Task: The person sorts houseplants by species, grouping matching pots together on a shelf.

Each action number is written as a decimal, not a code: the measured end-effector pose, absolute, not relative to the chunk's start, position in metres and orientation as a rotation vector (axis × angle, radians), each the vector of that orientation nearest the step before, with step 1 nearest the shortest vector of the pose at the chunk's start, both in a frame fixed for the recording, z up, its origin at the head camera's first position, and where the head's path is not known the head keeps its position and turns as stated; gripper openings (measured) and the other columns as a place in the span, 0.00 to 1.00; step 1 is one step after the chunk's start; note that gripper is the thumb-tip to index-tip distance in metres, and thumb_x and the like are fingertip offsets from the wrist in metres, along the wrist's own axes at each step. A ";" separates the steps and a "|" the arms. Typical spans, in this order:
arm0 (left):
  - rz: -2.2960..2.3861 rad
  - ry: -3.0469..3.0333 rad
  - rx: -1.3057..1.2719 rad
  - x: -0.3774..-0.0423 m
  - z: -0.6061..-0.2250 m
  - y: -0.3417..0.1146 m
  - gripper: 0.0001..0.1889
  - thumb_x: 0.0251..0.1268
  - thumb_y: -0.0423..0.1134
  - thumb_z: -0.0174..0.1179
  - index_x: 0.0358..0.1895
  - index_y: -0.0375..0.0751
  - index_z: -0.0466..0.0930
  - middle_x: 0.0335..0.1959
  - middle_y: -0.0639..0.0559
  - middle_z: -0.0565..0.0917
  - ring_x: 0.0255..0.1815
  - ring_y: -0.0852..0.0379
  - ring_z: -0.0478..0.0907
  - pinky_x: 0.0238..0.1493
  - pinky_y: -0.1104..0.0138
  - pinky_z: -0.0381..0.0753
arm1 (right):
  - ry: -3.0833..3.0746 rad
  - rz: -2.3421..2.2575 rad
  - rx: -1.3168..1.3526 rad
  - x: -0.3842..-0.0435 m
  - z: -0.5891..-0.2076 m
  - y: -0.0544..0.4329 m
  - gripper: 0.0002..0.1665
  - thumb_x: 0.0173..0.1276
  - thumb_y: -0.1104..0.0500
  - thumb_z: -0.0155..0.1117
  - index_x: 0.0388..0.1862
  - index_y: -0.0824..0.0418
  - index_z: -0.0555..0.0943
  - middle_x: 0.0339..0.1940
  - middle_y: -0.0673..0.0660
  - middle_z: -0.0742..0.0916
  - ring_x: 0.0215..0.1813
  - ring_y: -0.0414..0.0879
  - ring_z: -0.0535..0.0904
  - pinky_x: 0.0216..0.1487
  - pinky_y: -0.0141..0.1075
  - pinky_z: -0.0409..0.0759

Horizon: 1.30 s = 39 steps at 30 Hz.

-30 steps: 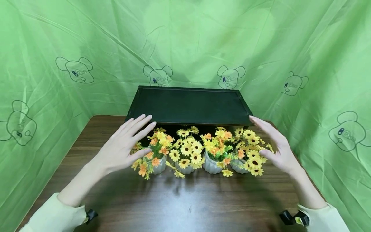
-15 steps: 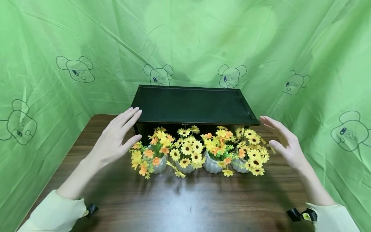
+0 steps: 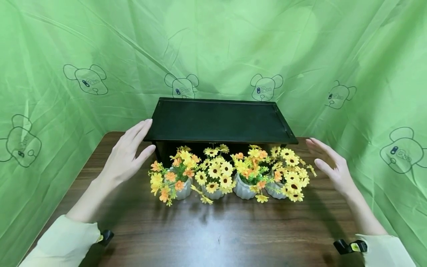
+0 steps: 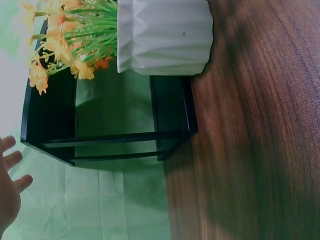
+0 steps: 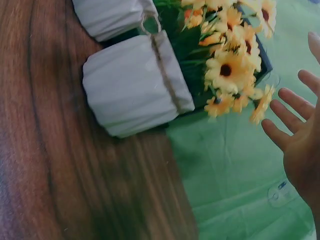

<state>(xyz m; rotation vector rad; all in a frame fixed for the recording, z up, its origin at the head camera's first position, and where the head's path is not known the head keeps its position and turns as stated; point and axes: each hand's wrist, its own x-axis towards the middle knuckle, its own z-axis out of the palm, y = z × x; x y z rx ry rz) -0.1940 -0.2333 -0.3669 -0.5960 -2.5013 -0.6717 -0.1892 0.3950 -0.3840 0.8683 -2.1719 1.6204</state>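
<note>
Four flowerpots (image 3: pixel 244 189) in a row between left grip (image 3: pixel 124 157) and right grip (image 3: pixel 338 170).

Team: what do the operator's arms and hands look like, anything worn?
Left hand and right hand: bare, no gloves. Left sleeve and right sleeve: pale cream-green, plain, ending above the wrist. Small black devices sit by both cuffs, with some yellow showing. No cables visible.

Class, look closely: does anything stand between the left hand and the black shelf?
Nothing visible does: the left hand is beside the left end of the shelf. The flowers stand along its front, not in between.
</note>
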 end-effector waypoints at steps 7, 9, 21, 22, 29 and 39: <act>-0.835 -2.561 -0.447 -0.202 -0.370 -0.238 0.34 0.81 0.55 0.50 0.83 0.72 0.46 0.85 0.54 0.57 0.84 0.42 0.55 0.74 0.32 0.59 | -2.368 1.445 0.661 -0.192 -0.395 0.408 0.34 0.74 0.72 0.51 0.79 0.66 0.64 0.74 0.67 0.76 0.73 0.41 0.75 0.69 0.24 0.72; -0.900 -2.573 -0.405 -0.205 -0.371 -0.241 0.33 0.82 0.55 0.48 0.82 0.74 0.45 0.85 0.54 0.55 0.85 0.42 0.53 0.74 0.31 0.57 | -2.432 1.413 0.609 -0.193 -0.397 0.411 0.34 0.76 0.71 0.51 0.80 0.62 0.65 0.74 0.66 0.76 0.74 0.41 0.75 0.68 0.24 0.72; -1.153 -2.552 -0.343 -0.220 -0.378 -0.249 0.30 0.85 0.54 0.40 0.84 0.67 0.44 0.84 0.44 0.58 0.84 0.36 0.54 0.78 0.33 0.53 | -2.579 1.553 0.614 -0.198 -0.421 0.436 0.32 0.81 0.67 0.45 0.82 0.61 0.61 0.75 0.65 0.76 0.72 0.38 0.75 0.66 0.22 0.70; -1.179 -2.547 -0.337 -0.221 -0.378 -0.250 0.30 0.86 0.54 0.39 0.84 0.65 0.43 0.83 0.42 0.58 0.83 0.35 0.54 0.78 0.33 0.53 | -2.594 1.580 0.638 -0.198 -0.423 0.438 0.32 0.81 0.68 0.45 0.82 0.61 0.61 0.76 0.64 0.75 0.72 0.38 0.75 0.66 0.22 0.70; -1.360 -2.574 -0.242 -0.224 -0.385 -0.257 0.30 0.86 0.58 0.32 0.84 0.64 0.41 0.84 0.41 0.57 0.85 0.34 0.49 0.80 0.33 0.46 | -2.689 1.587 0.823 -0.201 -0.433 0.450 0.36 0.75 0.72 0.45 0.82 0.67 0.57 0.81 0.55 0.70 0.75 0.33 0.70 0.66 0.22 0.72; -1.584 -2.571 -0.167 -0.223 -0.397 -0.257 0.30 0.85 0.61 0.29 0.84 0.68 0.40 0.83 0.44 0.59 0.81 0.38 0.59 0.79 0.46 0.63 | -2.863 1.353 0.674 -0.200 -0.449 0.445 0.43 0.68 0.67 0.65 0.81 0.58 0.64 0.72 0.29 0.73 0.68 0.18 0.66 0.63 0.17 0.63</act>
